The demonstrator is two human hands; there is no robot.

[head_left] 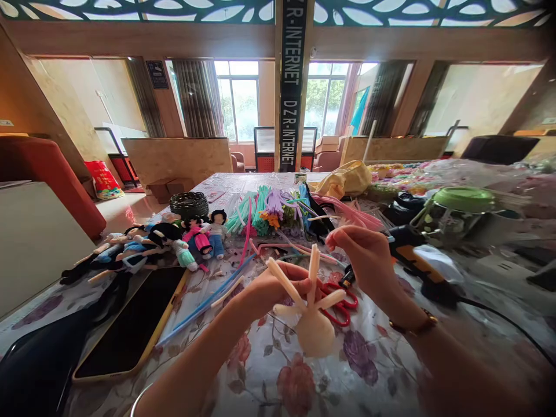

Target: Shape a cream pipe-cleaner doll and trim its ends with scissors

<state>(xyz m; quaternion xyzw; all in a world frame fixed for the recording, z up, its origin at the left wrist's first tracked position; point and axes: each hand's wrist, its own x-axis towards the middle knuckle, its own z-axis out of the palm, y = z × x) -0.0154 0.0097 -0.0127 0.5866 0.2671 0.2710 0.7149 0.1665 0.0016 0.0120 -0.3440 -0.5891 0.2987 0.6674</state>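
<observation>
My left hand (278, 284) is closed around a cream pipe-cleaner doll body (310, 321), held head down with its fuzzy limbs sticking up and out. My right hand (362, 255) is just right of it, fingers pinched on a thin pink pipe cleaner (304, 248) that runs left over the table. Red-handled scissors (341, 304) lie on the floral tablecloth (278, 370) under both hands. A black and orange glue gun (412, 260) rests right behind my right hand.
Finished little dolls (191, 234) lie at the left beside a phone in a yellow case (132, 321). A heap of coloured pipe cleaners (269, 211) sits behind, with a black bowl (189, 204), a yellow bag (343, 178) and a green-lidded jar (460, 211).
</observation>
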